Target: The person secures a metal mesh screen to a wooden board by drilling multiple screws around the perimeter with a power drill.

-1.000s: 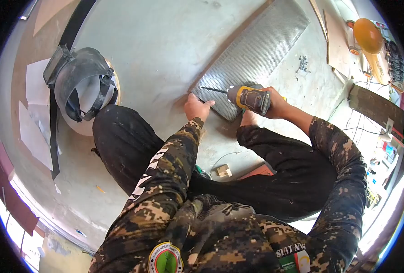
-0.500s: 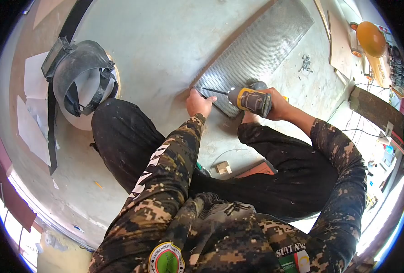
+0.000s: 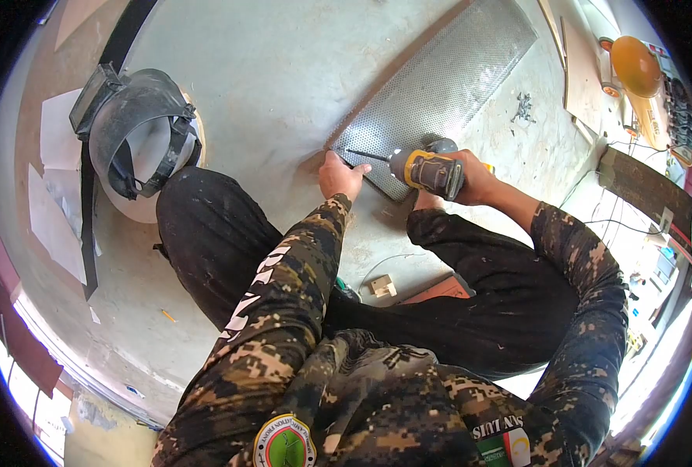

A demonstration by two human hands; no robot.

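Observation:
My right hand (image 3: 474, 179) is wrapped round the grip of a yellow and black cordless drill (image 3: 430, 173). Its long thin bit (image 3: 367, 156) points left, with the tip over the near left corner of a perforated metal sheet (image 3: 439, 86). At that same corner my left hand (image 3: 339, 177) is closed on the edge of the sheet, thumb on top and fingers partly hidden beneath. The sheet stretches away from me to the upper right, its light grey surface full of small holes. A bare foot (image 3: 429, 201) shows just below the drill.
A black welding helmet (image 3: 147, 101) lies on the floor at left. A small pile of screws or rivets (image 3: 524, 109) is right of the sheet. Near my legs are a pale block (image 3: 382, 286) and a reddish piece (image 3: 439, 290). An orange hard hat (image 3: 636, 67) sits at upper right.

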